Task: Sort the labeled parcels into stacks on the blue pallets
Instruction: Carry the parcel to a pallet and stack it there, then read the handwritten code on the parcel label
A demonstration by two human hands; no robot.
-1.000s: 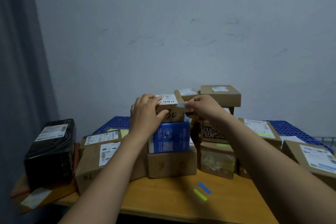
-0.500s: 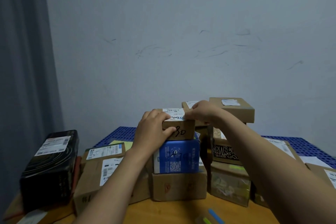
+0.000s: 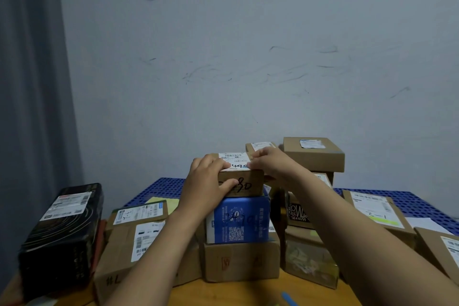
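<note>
Hardly anything moved: left hand (image 3: 208,181) and right hand (image 3: 270,164) kept gripping the small brown box (image 3: 248,185), which sat on a blue box (image 3: 238,221). Its white label (image 3: 234,158) read "490". Behind lay a pallet (image 3: 164,189).

Two arms of a worker, as a head-worn camera sees them: the left hand (image 3: 207,182) and right hand (image 3: 269,164) are bare. So are the left forearm (image 3: 159,256) and right forearm (image 3: 360,236), uncovered along the whole length that shows, out to the picture's lower and right edges. The forearms are full and smooth, narrowing only slightly at the wrists. The hands are broad-backed, with short, rounded fingers (image 3: 208,161); the left thumb (image 3: 227,184) is thick and blunt-tipped. Dim room light leaves the undersides of both arms in shadow. Fingernails are too small to make out.
</note>
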